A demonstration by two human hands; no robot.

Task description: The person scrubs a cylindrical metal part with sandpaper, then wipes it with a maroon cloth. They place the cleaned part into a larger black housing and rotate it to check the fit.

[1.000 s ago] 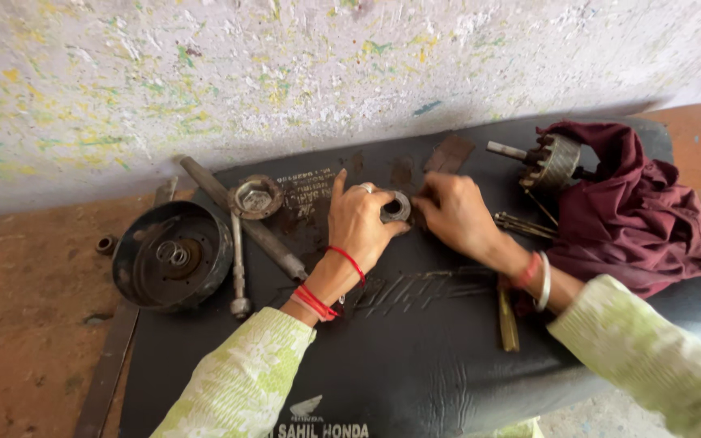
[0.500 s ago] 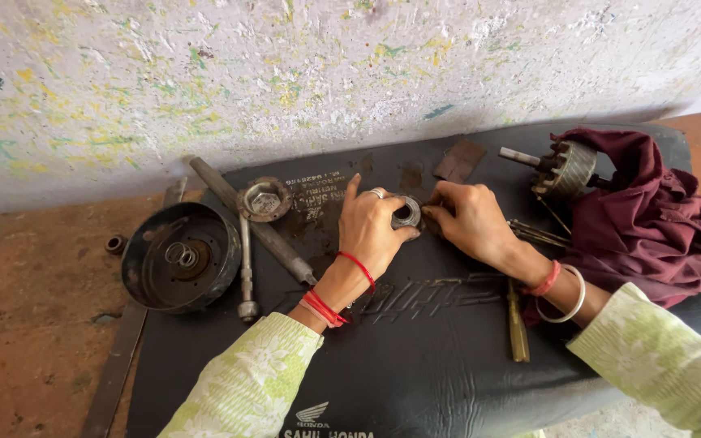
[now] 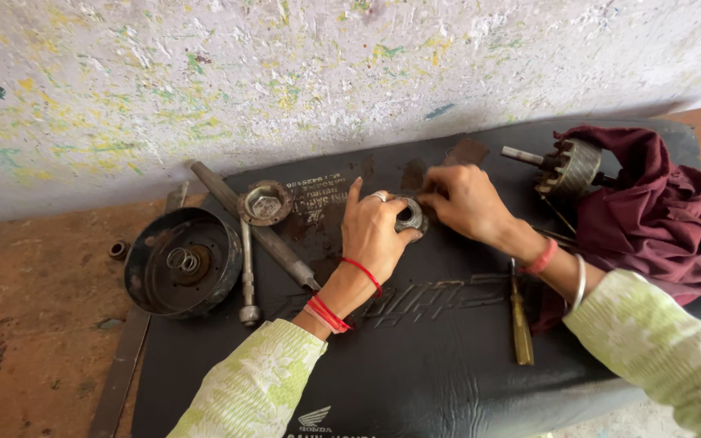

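On black seat (image 3: 415,357): both hands still grasping metal ring (image 3: 410,216); left hand (image 3: 376,231), right hand (image 3: 466,203) unmoved.

Clearance around the hands on the black seat

Both hands (image 3: 415,215) meet over a small metal ring (image 3: 410,216) near the far edge of the black seat (image 3: 415,365). The near half of the seat is bare, crossed only by a screwdriver (image 3: 520,320). Toward the left edge, access is blocked by a long steel bar (image 3: 253,225), a socket wrench (image 3: 247,264) and a black drum (image 3: 182,261). Toward the right edge stand a toothed rotor (image 3: 568,167) and a maroon cloth (image 3: 659,211). The wall (image 3: 285,73) closes the far side.
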